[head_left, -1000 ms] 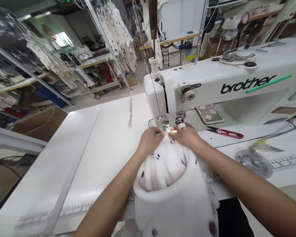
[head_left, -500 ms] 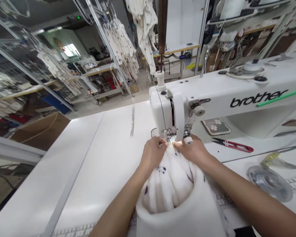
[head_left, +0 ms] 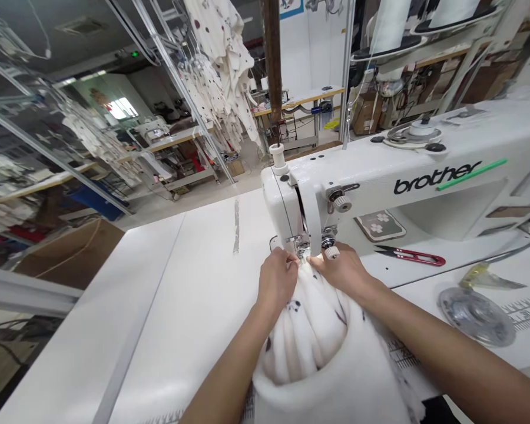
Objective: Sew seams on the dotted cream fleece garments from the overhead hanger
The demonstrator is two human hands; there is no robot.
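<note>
Pinching bunched white fleece fabric (head_left: 318,330) sprigged with dark motifs, left hand (head_left: 277,281) and right hand (head_left: 342,272) stay closed on it under the sewing machine (head_left: 380,182) head, as before.

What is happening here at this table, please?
A person is working at a white sewing machine that stands on a white table. The left hand and the right hand both pinch the edge of a white fabric with dark prints, holding it right at the needle area. The rest of the fabric bunches up toward the person. Red snips lie on the machine bed to the right, and a clear dish lies nearer on the table.
</note>
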